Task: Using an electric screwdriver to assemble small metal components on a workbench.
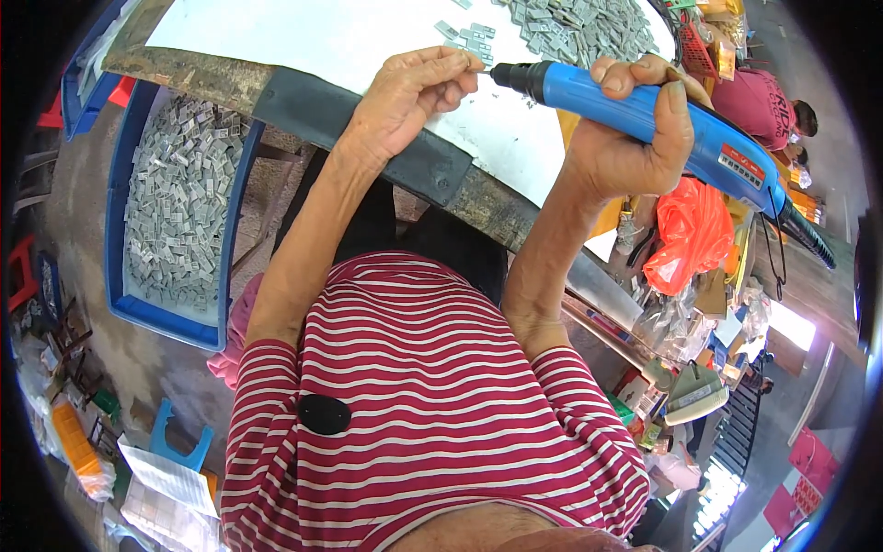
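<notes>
My right hand (635,120) is wrapped round a blue electric screwdriver (598,90) with a black nose, held almost level and pointing left over the work table. At its tip, my left hand (414,92) is closed in a pinch. What the left fingers hold is too small and covered to make out. Beyond the hands, small grey metal pieces (575,28) form a heap on the white sheet (303,37) covering the table. A few more loose pieces (474,41) lie just past the left fingertips.
At the left, a blue tray (118,239) holds many similar grey pieces. A dark pad (303,103) lies along the table's near edge. The screwdriver's black cable (809,235) trails off right, above a red plastic bag (690,235). Another person (754,106) sits at the far right.
</notes>
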A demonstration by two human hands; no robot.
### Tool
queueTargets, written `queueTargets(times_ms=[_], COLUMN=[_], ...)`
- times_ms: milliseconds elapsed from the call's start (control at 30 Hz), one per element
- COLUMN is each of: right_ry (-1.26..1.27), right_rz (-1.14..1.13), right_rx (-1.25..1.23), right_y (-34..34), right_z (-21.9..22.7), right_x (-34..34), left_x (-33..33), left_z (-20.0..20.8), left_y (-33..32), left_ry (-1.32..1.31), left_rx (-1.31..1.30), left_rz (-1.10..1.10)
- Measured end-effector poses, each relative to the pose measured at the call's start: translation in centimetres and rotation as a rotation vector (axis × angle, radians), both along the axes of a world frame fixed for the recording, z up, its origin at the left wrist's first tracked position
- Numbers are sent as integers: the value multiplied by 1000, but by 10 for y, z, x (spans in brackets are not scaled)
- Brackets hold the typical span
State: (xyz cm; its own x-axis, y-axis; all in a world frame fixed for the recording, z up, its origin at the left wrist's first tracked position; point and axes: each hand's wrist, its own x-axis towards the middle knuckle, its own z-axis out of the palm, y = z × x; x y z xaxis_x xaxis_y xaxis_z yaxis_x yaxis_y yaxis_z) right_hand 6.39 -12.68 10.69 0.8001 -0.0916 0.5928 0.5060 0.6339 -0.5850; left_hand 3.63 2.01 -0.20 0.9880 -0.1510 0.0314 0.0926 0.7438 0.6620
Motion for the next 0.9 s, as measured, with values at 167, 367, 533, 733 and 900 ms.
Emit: queueTargets(times_ms=[167,367,533,733,900], right_ry=[26,33,57,57,63], right_rz=[-6,1,-31,-54,-73], right_rx=[-46,-85,-73,-88,-77], right_y=[1,0,-2,-2,-2], right_z=[-1,-2,2,1,2], right_x=[-1,-1,-2,-1,-1], left_x=[-2,-2,1,0,1], left_z=[-3,-4,-4,-4,-3], left_y=[1,1,-3,-3,-4], left_ry=[12,20,16,17,17], left_rx=[-48,-44,-46,-22,-19], left_rz=[-1,2,-19,-21,-17])
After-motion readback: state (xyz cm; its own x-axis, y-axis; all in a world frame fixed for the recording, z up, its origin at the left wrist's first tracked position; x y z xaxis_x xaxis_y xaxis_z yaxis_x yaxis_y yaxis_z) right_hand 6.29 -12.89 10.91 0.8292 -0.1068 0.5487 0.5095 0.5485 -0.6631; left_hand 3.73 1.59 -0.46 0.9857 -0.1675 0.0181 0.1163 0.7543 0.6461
